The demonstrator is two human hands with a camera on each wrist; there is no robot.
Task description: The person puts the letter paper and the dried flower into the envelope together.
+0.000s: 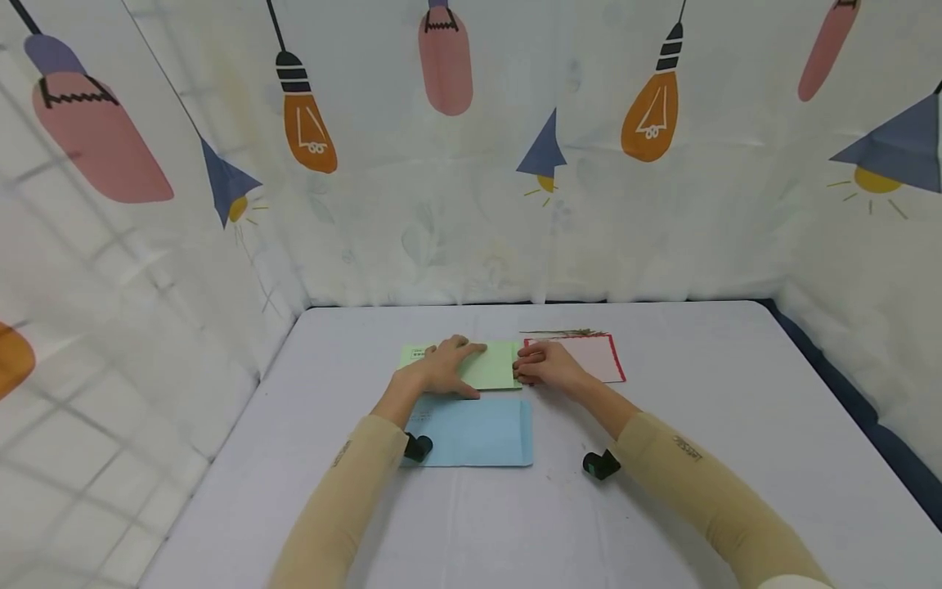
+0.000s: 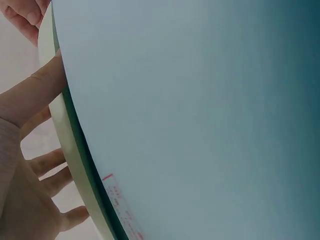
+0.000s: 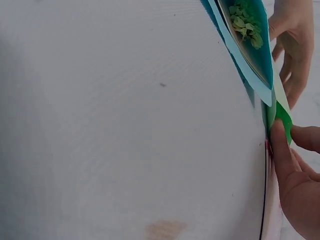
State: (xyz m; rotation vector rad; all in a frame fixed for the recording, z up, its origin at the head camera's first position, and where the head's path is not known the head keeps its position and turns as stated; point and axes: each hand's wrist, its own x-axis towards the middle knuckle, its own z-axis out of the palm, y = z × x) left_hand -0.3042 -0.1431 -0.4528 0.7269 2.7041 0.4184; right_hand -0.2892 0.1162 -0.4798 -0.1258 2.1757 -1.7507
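Observation:
A light green envelope (image 1: 495,366) lies flat toward the back of the table. My left hand (image 1: 443,366) rests on it, fingers spread and thumb along its near edge. At its right end, my right hand (image 1: 548,365) pinches the envelope's opening edge; in the right wrist view a bright green inner side (image 3: 284,120) shows between thumb and fingers. Nearer to me lies a light blue envelope (image 1: 471,433), its right end gaping, with a pale green dried flower (image 3: 246,24) inside. The left wrist view shows the blue envelope (image 2: 190,120) close up, with small red print.
Right of the green envelope lies a white card with a red border (image 1: 594,357), partly behind my right hand. Thin dried stems (image 1: 567,333) lie along its far edge. A white cloth covers the table (image 1: 706,393); patterned curtains (image 1: 471,245) hang behind and at the sides.

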